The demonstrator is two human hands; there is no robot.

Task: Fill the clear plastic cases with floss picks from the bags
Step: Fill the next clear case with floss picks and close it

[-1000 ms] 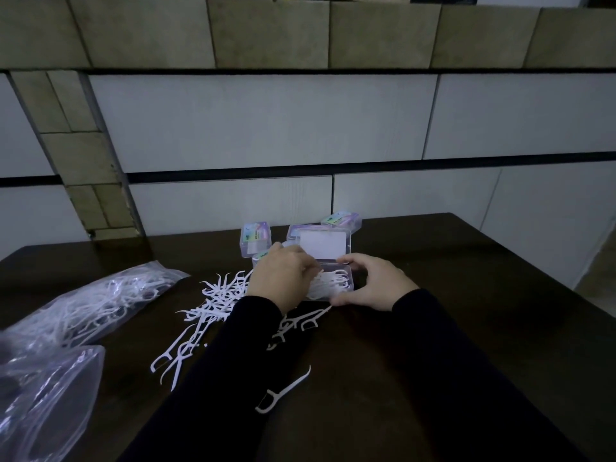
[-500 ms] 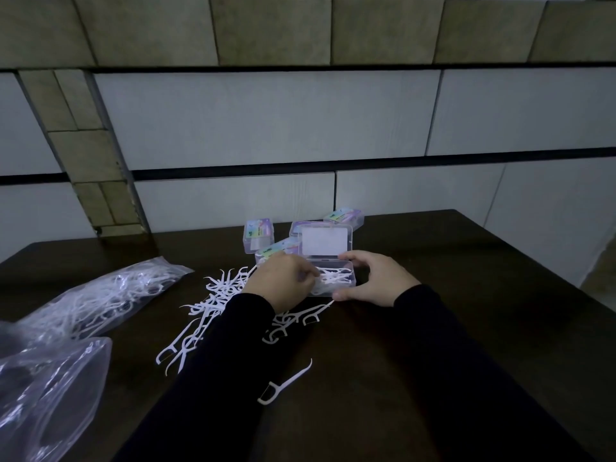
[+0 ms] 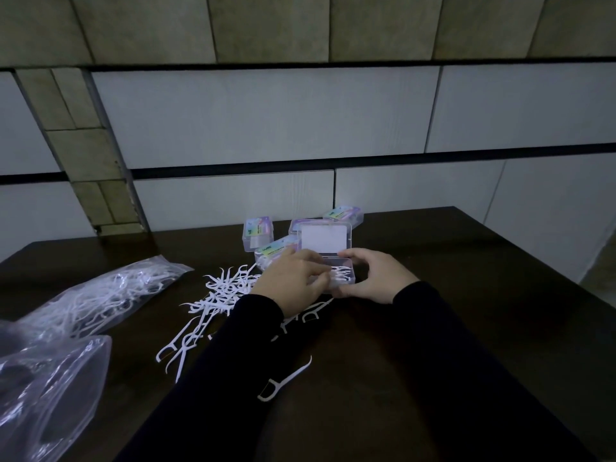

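Note:
An open clear plastic case (image 3: 350, 265) sits mid-table, its lid (image 3: 324, 237) raised toward the wall, with white floss picks (image 3: 341, 272) inside. My right hand (image 3: 375, 276) grips the case at its right end, thumb at the front and fingers at the back. My left hand (image 3: 293, 279) hovers over the case's left side, its fingertips curled onto the picks in it. A loose heap of floss picks (image 3: 220, 295) lies to the left of the case. One single pick (image 3: 286, 378) lies nearer to me. A bag of picks (image 3: 100, 295) lies at the left.
Several closed clear cases with coloured labels (image 3: 258, 230) (image 3: 345, 213) (image 3: 275, 250) stand behind the open one. An empty crumpled plastic bag (image 3: 43, 388) lies at the near left. The dark table (image 3: 466, 328) ends at a tiled wall behind and drops off at the right.
My left hand has shifted a little right over the case and its fingers now lie on the picks inside. My right hand has kept its hold on the case.

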